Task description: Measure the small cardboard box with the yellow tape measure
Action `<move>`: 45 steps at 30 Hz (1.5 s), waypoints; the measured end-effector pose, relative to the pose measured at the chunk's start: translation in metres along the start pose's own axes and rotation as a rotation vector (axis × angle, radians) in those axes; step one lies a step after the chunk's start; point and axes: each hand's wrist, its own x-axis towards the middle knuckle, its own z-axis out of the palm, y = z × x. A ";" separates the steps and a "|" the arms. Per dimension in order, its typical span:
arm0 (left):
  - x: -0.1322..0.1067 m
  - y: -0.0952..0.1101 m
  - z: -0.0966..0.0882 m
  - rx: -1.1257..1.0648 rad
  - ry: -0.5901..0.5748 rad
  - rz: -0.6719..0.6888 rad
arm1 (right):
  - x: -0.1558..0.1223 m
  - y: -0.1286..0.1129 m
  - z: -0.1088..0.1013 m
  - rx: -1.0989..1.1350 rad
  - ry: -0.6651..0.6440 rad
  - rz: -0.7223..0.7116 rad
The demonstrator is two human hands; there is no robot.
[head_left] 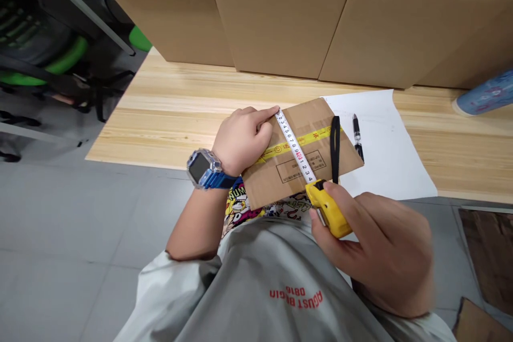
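A small cardboard box (265, 187) with yellow printed tape lies partly over the table's front edge, near my lap. Across its top runs the white blade (295, 148) of a tape measure. My left hand (244, 138) grips the box's left side, its index fingertip pressed at the blade's far end and the thumb bent over the box; its other fingers are mostly hidden. In my right hand (377, 240) is the yellow tape measure (332, 212), held at the box's near edge with thumb and fingers round its case. Its black wrist strap (335, 149) lies over the box.
Beside the box a black pen (356, 136) rests on a white paper sheet (390, 144). Large cardboard cartons (280, 26) are stacked along the back of the wooden table (136, 117). A blue bottle (487, 93) lies tilted at right; a chair (48, 64) stands at left.
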 end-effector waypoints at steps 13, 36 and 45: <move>0.000 0.001 0.000 -0.005 -0.032 0.003 | -0.001 0.007 0.012 0.037 0.071 0.068; -0.003 -0.006 0.003 -0.098 0.018 0.113 | 0.114 0.041 0.062 0.103 -0.421 0.190; -0.071 -0.032 0.051 -0.689 0.445 -0.232 | 0.114 0.053 0.087 0.407 -0.264 0.264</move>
